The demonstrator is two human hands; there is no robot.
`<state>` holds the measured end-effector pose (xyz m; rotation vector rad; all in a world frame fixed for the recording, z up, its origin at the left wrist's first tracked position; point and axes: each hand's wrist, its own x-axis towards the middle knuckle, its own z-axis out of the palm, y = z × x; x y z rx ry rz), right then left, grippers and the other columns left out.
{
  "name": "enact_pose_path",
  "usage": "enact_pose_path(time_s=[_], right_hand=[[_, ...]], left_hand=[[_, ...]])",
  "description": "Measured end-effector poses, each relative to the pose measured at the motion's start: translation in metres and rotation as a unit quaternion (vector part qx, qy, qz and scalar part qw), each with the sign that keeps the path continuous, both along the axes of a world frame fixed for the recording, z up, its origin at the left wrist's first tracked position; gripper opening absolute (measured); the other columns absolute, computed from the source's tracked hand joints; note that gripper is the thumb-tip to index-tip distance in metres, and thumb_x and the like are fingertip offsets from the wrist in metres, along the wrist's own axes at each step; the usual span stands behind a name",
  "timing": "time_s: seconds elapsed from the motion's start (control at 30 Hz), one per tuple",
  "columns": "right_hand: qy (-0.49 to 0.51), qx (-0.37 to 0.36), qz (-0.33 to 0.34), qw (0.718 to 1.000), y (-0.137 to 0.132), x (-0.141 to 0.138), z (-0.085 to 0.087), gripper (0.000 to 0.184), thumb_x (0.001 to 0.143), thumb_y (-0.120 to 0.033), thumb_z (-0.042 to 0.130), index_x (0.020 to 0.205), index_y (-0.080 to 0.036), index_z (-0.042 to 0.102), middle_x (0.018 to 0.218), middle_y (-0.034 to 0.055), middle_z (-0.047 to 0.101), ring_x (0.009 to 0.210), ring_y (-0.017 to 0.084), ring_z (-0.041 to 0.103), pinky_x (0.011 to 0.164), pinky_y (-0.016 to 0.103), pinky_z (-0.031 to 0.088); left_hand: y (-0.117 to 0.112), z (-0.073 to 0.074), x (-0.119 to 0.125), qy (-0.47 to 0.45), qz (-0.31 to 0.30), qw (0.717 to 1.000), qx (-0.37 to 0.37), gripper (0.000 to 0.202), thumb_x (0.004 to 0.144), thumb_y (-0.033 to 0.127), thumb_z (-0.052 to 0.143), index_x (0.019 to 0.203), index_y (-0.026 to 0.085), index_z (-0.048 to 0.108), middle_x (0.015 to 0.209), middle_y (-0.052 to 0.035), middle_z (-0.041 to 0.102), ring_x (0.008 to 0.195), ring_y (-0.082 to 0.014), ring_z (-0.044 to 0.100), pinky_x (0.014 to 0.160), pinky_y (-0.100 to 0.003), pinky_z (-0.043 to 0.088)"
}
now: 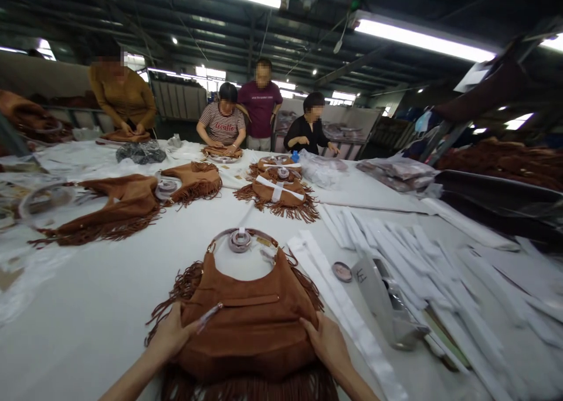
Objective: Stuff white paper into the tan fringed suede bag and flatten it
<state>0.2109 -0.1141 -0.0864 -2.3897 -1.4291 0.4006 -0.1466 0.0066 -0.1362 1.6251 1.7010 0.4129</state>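
Clock read from frame centre. 6 o'clock: soft slouchy suede-look handbag (250,336), plain rust-brown; its stringy side fringe (176,286), darker red-brown. 9 o'clock: pair of crescent-shaped fringed bags (121,193), lighter tan-brown. 8 o'clock: flat tabletop (101,284), white. 4 o'clock: long flat strips (398,254), white; boxy tape dispenser (373,292), grey with black handwritten mark. Tops: 10 o'clock long-sleeved top (147,99), plain mustard; 11 o'clock T-shirt (220,118), dark-and-pale horizontal stripes, red lettering; 1 o'clock top (299,132), plain black.

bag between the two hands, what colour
Reddish brown; the bag shows best in the head view.
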Motion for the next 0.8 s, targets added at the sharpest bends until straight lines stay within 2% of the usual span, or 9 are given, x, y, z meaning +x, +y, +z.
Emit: enact_pose_path(time_s=[0.13, 0.23, 0.37, 0.47, 0.57, 0.63, 0.7, 0.8], right_hand=[[0.01, -0.003, -0.002, 1.0, 0.002, 0.009, -0.007, 0.025, 0.085, -0.04, 0.047, 0.079, -0.02, 0.059, 0.083, 0.0079, 0.07, 0.083, 0.023, 0.064, 0.069, 0.027, 0.042], [0.013, -0.009, -0.002, 1.0, 0.007, 0.01, -0.008, 0.024, 0.084, -0.041, 0.048, 0.078, -0.02, 0.057, 0.083, 0.0088, 0.069, 0.083, 0.024, 0.064, 0.07, 0.029, 0.042], [0.019, -0.02, -0.017, 0.999, 0.011, 0.008, -0.005, 0.022, 0.083, -0.04, 0.048, 0.082, -0.019, 0.052, 0.083, 0.0101, 0.068, 0.083, 0.025, 0.064, 0.07, 0.03, 0.042], [0.04, -0.025, -0.032, 0.998, 0.004, 0.007, 0.001, 0.025, 0.081, -0.044, 0.048, 0.088, -0.019, 0.05, 0.08, 0.007, 0.068, 0.079, 0.023, 0.066, 0.066, 0.029, 0.044], [0.143, -0.049, -0.039, 0.988, -0.007, 0.005, 0.006, 0.042, 0.081, -0.055, 0.043, 0.101, -0.018, 0.049, 0.069, 0.0039, 0.068, 0.063, 0.022, 0.066, 0.054, 0.029, 0.045], [0.22, -0.067, -0.043, 0.972, -0.011, 0.002, 0.005, 0.053, 0.082, -0.06, 0.038, 0.108, -0.015, 0.047, 0.059, 0.0019, 0.065, 0.046, 0.021, 0.061, 0.044, 0.029, 0.042], [0.236, -0.05, -0.041, 0.97, -0.008, 0.001, 0.001, 0.051, 0.08, -0.057, 0.04, 0.107, -0.014, 0.049, 0.061, 0.0036, 0.066, 0.045, 0.021, 0.061, 0.043, 0.03, 0.044], [0.204, 0.004, -0.028, 0.979, 0.002, 0.002, -0.004, 0.038, 0.072, -0.042, 0.053, 0.098, -0.014, 0.054, 0.089, 0.0108, 0.07, 0.078, 0.024, 0.067, 0.067, 0.03, 0.051]], left_hand=[[0.0, -0.019, -0.01, 0.035, -0.01, 0.999, 0.02, 0.045, 0.074, 0.048, 0.051, 0.106, 0.018, 0.042, 0.098, -0.0133, 0.068, 0.096, -0.0323, 0.064, 0.079, -0.038, 0.048], [0.001, -0.019, -0.009, 0.041, -0.03, 0.999, 0.019, 0.041, 0.077, 0.046, 0.047, 0.106, 0.017, 0.041, 0.099, -0.0151, 0.067, 0.097, -0.0323, 0.064, 0.078, -0.038, 0.048], [0.005, -0.001, -0.005, 0.023, -0.021, 0.999, 0.008, 0.041, 0.076, 0.048, 0.049, 0.102, 0.017, 0.044, 0.103, -0.0158, 0.066, 0.1, -0.0314, 0.062, 0.083, -0.04, 0.048], [-0.003, 0.021, -0.003, -0.028, 0.028, 0.996, -0.082, 0.051, 0.074, 0.057, 0.051, 0.105, 0.018, 0.044, 0.106, -0.015, 0.065, 0.093, -0.0309, 0.065, 0.07, -0.04, 0.054], [-0.025, 0.039, 0.005, -0.128, 0.103, 0.97, -0.181, 0.062, 0.074, 0.066, 0.048, 0.119, 0.025, 0.036, 0.116, -0.0109, 0.062, 0.093, -0.0286, 0.065, 0.055, -0.035, 0.055], [-0.039, 0.042, 0.012, -0.186, 0.14, 0.951, -0.205, 0.063, 0.075, 0.067, 0.047, 0.125, 0.031, 0.031, 0.123, -0.0072, 0.059, 0.096, -0.0263, 0.065, 0.053, -0.032, 0.055], [-0.048, 0.041, 0.018, -0.23, 0.153, 0.942, -0.192, 0.063, 0.077, 0.057, 0.052, 0.128, 0.029, 0.028, 0.125, -0.008, 0.059, 0.097, -0.0239, 0.065, 0.058, -0.031, 0.056], [-0.047, 0.035, 0.019, -0.222, 0.131, 0.962, -0.088, 0.068, 0.073, 0.036, 0.063, 0.13, 0.017, 0.03, 0.126, -0.0139, 0.057, 0.106, -0.0227, 0.061, 0.082, -0.032, 0.054]])
